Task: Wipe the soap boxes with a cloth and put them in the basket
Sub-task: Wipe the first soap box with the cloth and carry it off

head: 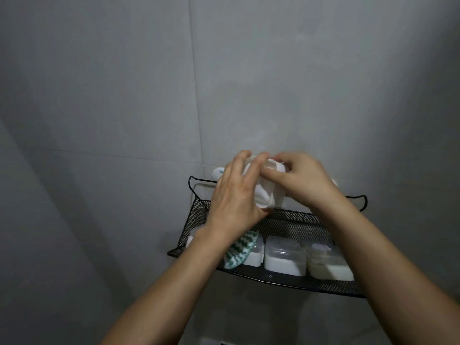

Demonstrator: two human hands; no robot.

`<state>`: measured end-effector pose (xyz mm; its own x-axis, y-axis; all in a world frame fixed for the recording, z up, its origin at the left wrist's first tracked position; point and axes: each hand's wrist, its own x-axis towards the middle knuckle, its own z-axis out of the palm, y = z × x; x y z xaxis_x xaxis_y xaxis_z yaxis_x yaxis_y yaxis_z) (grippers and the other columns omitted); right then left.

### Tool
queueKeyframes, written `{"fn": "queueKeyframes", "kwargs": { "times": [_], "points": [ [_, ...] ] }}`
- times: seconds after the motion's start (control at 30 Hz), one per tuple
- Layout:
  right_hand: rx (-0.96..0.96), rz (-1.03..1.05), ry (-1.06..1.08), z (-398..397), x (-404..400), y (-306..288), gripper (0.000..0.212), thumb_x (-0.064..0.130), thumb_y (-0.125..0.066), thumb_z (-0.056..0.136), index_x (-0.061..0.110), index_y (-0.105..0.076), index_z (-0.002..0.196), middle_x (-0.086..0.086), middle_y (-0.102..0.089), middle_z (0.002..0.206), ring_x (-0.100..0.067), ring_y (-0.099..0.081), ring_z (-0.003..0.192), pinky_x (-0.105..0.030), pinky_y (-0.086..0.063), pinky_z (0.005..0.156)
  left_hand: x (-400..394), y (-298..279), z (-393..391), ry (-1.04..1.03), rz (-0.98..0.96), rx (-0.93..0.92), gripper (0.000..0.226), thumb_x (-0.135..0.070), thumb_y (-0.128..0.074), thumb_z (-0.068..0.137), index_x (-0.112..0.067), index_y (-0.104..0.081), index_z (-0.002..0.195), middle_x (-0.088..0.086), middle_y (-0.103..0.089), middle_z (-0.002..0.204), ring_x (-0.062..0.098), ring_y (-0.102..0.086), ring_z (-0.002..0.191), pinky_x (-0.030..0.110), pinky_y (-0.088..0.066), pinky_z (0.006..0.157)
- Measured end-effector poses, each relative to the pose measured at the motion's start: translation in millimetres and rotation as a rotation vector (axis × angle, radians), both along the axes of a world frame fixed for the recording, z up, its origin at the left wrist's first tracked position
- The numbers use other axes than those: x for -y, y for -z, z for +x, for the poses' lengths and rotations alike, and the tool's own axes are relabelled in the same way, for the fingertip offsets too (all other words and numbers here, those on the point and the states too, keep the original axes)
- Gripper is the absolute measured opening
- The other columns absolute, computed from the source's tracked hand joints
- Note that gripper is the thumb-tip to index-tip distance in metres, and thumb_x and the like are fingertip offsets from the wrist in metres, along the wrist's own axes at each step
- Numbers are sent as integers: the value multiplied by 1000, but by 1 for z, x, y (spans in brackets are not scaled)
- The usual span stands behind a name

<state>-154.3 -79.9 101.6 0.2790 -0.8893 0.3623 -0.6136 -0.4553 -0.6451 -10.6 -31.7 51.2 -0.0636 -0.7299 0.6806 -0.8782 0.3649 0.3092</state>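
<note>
I hold a clear soap box [270, 188] with white soap inside up in front of the wall, above the black mesh basket [293, 221]. My left hand [236, 195] grips its left side, fingers curled over the top. My right hand [303, 180] grips its right end. A green-and-white zigzag cloth [239, 250] hangs below my left wrist over the basket; what holds it is hidden. Inside the basket sit more clear soap boxes: one [285, 256] in the middle, one [328, 262] at the right, and another [255, 253] partly under the cloth.
The basket hangs on a grey tiled wall [149, 95]. A white object [217, 172] sits behind the basket's back left corner. Another pale box [193, 236] shows at the basket's left end, behind my left forearm.
</note>
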Motion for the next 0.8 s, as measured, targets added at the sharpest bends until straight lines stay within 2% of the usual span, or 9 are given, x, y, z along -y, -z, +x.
{"fn": "queueKeyframes", "kwargs": {
  "times": [0.03, 0.1, 0.2, 0.3, 0.4, 0.53, 0.57, 0.63, 0.8],
  "points": [
    [-12, 11, -48, -1, -2, 0, 33, 48, -66, 86, 19, -74, 100, -1, -73, 89, -21, -68, 89, -35, -53, 76, 1, 1, 2, 29, -7, -37, 93, -34, -85, 65, -26, -37, 144, 3, -35, 144, 25, -49, 124, 45, -53, 88],
    [95, 116, -156, -6, -4, 1, 37, 50, -63, 91, 19, -72, 108, -2, -73, 97, -20, -68, 93, -40, -57, 83, 2, 3, 9, 85, 4, -125, 89, -32, -85, 65, -24, -38, 140, -2, -37, 138, 18, -53, 115, 37, -55, 82],
    [351, 323, -231, -13, -5, 4, 24, 37, -56, 99, 19, -69, 108, -1, -70, 97, -11, -67, 87, -34, -57, 81, 1, 7, 21, 157, 44, -342, 91, -34, -88, 61, -26, -37, 135, -7, -46, 129, 6, -55, 111, 18, -46, 90],
    [417, 410, -151, -19, -1, 12, 24, 29, -52, 102, 15, -64, 117, -5, -66, 99, -13, -65, 87, -32, -54, 81, -2, 10, 28, 271, 107, -596, 91, -36, -91, 59, -29, -35, 131, -14, -54, 124, 5, -60, 111, 25, -53, 89],
    [530, 592, -126, -21, -1, 20, 20, 27, -53, 102, 14, -62, 115, -13, -65, 107, -23, -63, 94, -34, -54, 81, -5, 13, 30, 355, 83, -778, 82, -32, -89, 64, -27, -39, 129, -24, -59, 117, 1, -61, 110, 15, -51, 81],
    [719, 876, -275, -23, -3, 27, 30, 27, -56, 100, 12, -61, 125, -15, -69, 110, -26, -71, 86, -53, -56, 91, -5, 20, 27, 470, 163, -1061, 80, -38, -90, 63, -29, -45, 128, -3, -65, 124, 21, -62, 118, 32, -52, 91],
    [767, 912, -316, -24, -3, 28, 34, 25, -58, 97, 11, -59, 129, -17, -69, 114, -29, -71, 91, -55, -55, 91, -5, 22, 27, 488, 187, -1098, 82, -41, -91, 62, -29, -45, 129, 2, -65, 126, 25, -61, 120, 36, -51, 94],
    [833, 936, -370, -26, -2, 30, 47, 20, -65, 87, 10, -57, 132, -19, -68, 120, -34, -70, 101, -52, -58, 88, -3, 26, 27, 510, 234, -1122, 84, -43, -91, 61, -28, -46, 130, 6, -64, 129, 28, -59, 122, 38, -50, 96],
    [862, 885, -338, -31, 3, 32, 60, 13, -71, 71, 12, -58, 130, -12, -72, 108, -27, -72, 91, -40, -63, 75, -1, 29, 36, 537, 355, -1083, 105, -39, -95, 56, -19, -40, 143, 5, -60, 136, 26, -57, 127, 44, -47, 105]
  ]
}}
